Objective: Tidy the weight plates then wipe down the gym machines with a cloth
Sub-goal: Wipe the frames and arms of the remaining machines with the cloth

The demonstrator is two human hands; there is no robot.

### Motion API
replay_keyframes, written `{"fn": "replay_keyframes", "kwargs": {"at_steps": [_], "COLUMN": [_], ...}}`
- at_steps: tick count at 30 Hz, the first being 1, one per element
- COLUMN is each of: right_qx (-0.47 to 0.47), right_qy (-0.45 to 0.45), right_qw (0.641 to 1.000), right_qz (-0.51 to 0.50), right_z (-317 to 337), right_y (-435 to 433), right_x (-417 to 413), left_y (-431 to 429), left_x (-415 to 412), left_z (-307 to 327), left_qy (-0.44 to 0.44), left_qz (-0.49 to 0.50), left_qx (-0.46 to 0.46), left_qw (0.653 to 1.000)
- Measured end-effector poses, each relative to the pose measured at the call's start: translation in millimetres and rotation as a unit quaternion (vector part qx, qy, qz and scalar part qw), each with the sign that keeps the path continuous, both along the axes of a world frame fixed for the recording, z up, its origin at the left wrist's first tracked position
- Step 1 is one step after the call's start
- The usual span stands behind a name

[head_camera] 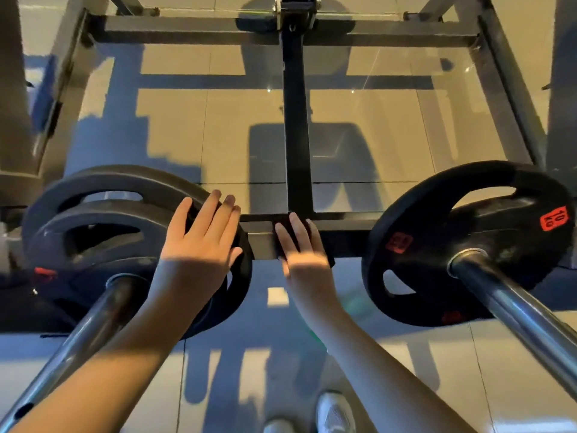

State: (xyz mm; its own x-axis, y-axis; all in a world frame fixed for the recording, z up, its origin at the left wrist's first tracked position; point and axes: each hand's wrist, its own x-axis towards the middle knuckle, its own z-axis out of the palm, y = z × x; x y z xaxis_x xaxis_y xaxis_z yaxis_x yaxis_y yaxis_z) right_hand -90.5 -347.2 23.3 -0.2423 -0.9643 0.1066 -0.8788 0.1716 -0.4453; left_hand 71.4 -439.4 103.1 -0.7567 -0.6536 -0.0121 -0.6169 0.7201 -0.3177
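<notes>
Flatly, left fingers (215,214) touch plate (150,215), right fingers (295,234) cloth (306,225).

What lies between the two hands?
In the head view, only a short bare stretch of crossbar; the left hand rests on a weight plate, the right hand presses a dark cloth.

The floor (368,132) is laid in large beige tiles with thin dark grout lines, glossy enough to catch two small glints of light (268,89) towards the far side. Blue-grey shadows (125,98) fall across it in bars and blocks, the widest running down the middle to the near edge. Within that shade sits a small pale rectangle (278,296), maybe a patch of light, hard to tell. At the very bottom a light grey trainer (335,412) points forward, the toe of a second shoe (278,427) just beside it
</notes>
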Motion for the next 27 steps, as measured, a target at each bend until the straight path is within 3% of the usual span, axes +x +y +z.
{"fn": "replay_keyframes", "kwargs": {"at_steps": [8, 12, 16, 21, 27], "right_qx": [-0.061, -0.054, -0.095, -0.114, -0.043], "right_qy": [0.151, 0.134, 0.150, 0.172, 0.147], "right_qw": [0.982, 0.989, 0.983, 0.973, 0.987], "right_qz": [0.095, 0.018, 0.047, 0.106, 0.036], "right_z": [-23.7, -34.1, -37.8, -37.2, -17.5], "right_y": [13.4, 10.9, -6.5, -3.2, 6.9], "right_x": [-39.3, -18.5, 13.9, -14.4, -20.4], "left_y": [-1.4, -1.1, -0.8, 1.2, 3.4], "left_x": [1.5, -1.0, -1.7, -0.8, 0.6], "left_z": [-8.6, -8.4, -7.0, -3.6, 1.6], "left_qy": [0.034, 0.048, 0.049, 0.057, 0.094], "left_qz": [-0.018, -0.005, 0.002, 0.007, 0.003], "left_qx": [-0.042, -0.037, -0.020, -0.002, 0.025], "left_qw": [0.998, 0.998, 0.999, 0.998, 0.995]}}
